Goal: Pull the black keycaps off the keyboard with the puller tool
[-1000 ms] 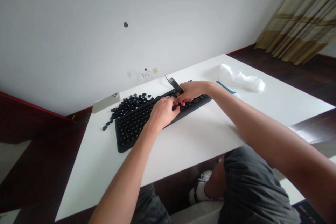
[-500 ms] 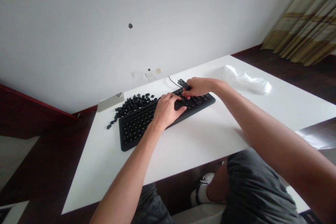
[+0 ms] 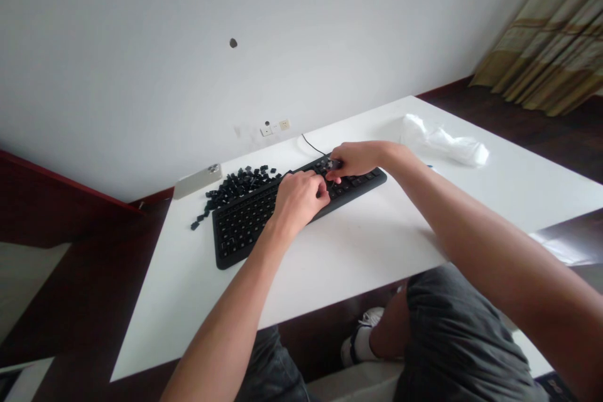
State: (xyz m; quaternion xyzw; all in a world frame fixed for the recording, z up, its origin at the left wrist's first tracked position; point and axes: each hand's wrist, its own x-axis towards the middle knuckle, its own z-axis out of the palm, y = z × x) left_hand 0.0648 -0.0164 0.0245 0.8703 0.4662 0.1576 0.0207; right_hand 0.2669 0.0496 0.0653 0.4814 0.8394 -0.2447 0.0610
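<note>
Now the right hand has come down from its raised pose of a moment ago: its fingers curl closed, pinching a small black tool, too blurred to name exactly, against the upper right keys of the black keyboard. The left hand has drawn in from its earlier spread, fingers bunched over the keys just beside the right hand; whether they grip anything is hidden. A heap of loose black keycaps lies just beyond the keyboard's left end, a pale phone past that heap, a thin black cable behind the keyboard, and crumpled white plastic well to its right.
</note>
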